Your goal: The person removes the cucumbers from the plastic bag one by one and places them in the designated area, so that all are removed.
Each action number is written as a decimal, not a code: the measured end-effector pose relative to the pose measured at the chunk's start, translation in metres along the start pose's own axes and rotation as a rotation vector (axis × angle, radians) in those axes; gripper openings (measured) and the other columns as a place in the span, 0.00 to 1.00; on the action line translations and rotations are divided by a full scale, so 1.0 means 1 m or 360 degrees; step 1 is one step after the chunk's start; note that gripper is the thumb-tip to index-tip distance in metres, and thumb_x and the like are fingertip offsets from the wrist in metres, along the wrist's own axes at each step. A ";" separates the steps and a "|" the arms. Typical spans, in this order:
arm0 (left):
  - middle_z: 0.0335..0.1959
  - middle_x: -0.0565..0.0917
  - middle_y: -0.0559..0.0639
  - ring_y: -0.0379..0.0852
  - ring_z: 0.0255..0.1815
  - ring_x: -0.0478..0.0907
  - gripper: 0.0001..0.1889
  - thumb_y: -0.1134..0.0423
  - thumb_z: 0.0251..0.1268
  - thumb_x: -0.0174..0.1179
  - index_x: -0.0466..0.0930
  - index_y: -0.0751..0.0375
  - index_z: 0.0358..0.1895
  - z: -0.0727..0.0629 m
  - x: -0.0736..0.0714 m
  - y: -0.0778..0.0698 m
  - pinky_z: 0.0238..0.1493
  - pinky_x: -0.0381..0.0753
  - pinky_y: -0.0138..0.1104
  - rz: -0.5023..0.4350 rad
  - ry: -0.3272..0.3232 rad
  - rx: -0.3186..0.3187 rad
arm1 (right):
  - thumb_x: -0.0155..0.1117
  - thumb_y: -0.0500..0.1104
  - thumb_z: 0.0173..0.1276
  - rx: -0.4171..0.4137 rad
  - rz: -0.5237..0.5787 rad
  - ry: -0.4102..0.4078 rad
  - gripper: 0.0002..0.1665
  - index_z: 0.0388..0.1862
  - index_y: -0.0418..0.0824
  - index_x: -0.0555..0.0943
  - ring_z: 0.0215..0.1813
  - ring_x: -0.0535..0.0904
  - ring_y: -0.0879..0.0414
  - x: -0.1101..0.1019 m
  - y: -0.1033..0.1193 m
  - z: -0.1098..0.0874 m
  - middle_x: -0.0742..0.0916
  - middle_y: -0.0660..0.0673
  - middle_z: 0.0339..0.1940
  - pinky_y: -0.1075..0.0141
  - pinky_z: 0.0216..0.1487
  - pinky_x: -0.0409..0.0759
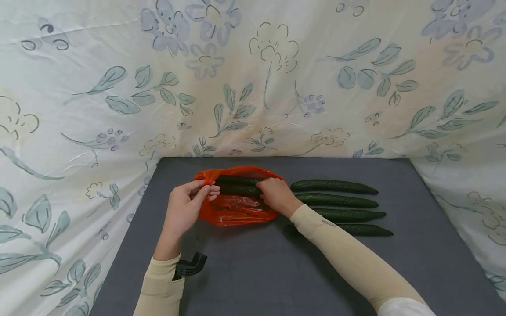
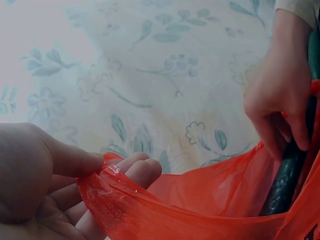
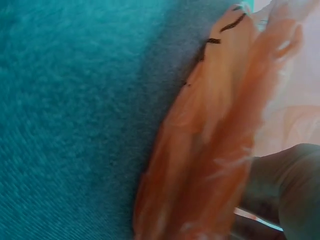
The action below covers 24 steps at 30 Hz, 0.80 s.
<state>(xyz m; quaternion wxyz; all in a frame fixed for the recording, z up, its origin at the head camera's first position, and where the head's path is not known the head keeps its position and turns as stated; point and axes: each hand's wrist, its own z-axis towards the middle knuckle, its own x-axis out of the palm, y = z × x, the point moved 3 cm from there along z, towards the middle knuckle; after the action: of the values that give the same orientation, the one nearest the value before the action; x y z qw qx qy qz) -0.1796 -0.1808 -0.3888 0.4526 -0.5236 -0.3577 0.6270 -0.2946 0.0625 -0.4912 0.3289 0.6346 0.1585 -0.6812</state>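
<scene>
My left hand point(image 1: 183, 208) pinches the rim of a red plastic bag point(image 1: 225, 219) between thumb and fingers, seen close in the left wrist view. The bag lies on its side with its mouth spread. Inside it, my right hand point(image 1: 279, 195) grips the end of a dark green cucumber point(image 2: 284, 182). Another cucumber point(image 1: 236, 180) lies in the bag just beyond that one. In the right wrist view, bag film point(image 3: 200, 165) covers much of the scene and only part of the right hand point(image 3: 295, 187) shows; the cucumber is hidden there.
Several cucumbers point(image 1: 336, 186) lie side by side right of the bag, the nearer ones partly under the right forearm. All rest on a dark grey table cover point(image 1: 257, 272). A floral cloth point(image 1: 253, 87) hangs behind and along the sides.
</scene>
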 end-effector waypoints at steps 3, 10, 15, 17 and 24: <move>0.50 0.91 0.64 0.40 0.43 0.92 0.17 0.69 0.84 0.60 0.81 0.76 0.67 0.000 0.000 0.000 0.54 0.87 0.29 -0.0005 0.0001 -0.0009 | 0.79 0.37 0.71 -0.0010 0.0031 -0.0034 0.13 0.53 0.41 0.90 0.40 0.89 0.47 -0.008 0.001 -0.001 0.92 0.44 0.41 0.51 0.43 0.92; 0.50 0.91 0.64 0.40 0.43 0.92 0.17 0.69 0.84 0.61 0.82 0.76 0.66 0.000 -0.001 0.000 0.54 0.87 0.29 0.0007 -0.0006 -0.0002 | 0.77 0.36 0.73 0.0026 0.0081 -0.0072 0.18 0.61 0.39 0.89 0.43 0.90 0.47 -0.023 -0.001 -0.006 0.93 0.42 0.48 0.52 0.47 0.92; 0.50 0.91 0.63 0.40 0.43 0.92 0.17 0.69 0.83 0.61 0.83 0.75 0.66 0.000 0.000 0.001 0.54 0.86 0.29 0.0006 -0.0008 -0.0021 | 0.76 0.35 0.73 0.0017 0.0108 -0.0094 0.22 0.65 0.38 0.87 0.45 0.90 0.47 -0.033 -0.002 -0.012 0.92 0.41 0.53 0.52 0.50 0.92; 0.50 0.91 0.64 0.41 0.43 0.92 0.17 0.69 0.83 0.61 0.83 0.75 0.66 0.000 0.000 0.002 0.54 0.87 0.29 -0.0001 -0.0009 -0.0027 | 0.76 0.35 0.73 0.0006 0.0118 -0.0108 0.23 0.66 0.37 0.87 0.46 0.90 0.46 -0.038 -0.002 -0.014 0.92 0.40 0.53 0.52 0.51 0.91; 0.50 0.91 0.63 0.41 0.44 0.92 0.17 0.68 0.84 0.61 0.83 0.74 0.66 0.001 -0.001 0.002 0.55 0.86 0.30 -0.0001 -0.0004 -0.0032 | 0.75 0.35 0.74 -0.0004 0.0178 -0.0151 0.24 0.68 0.37 0.86 0.50 0.91 0.46 -0.050 -0.004 -0.021 0.91 0.39 0.58 0.51 0.55 0.90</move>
<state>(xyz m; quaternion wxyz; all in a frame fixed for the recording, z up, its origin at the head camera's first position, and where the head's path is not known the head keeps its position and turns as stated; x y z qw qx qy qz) -0.1806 -0.1821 -0.3907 0.4470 -0.5273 -0.3648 0.6238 -0.2822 0.0912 -0.4464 0.3743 0.6091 0.1080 -0.6908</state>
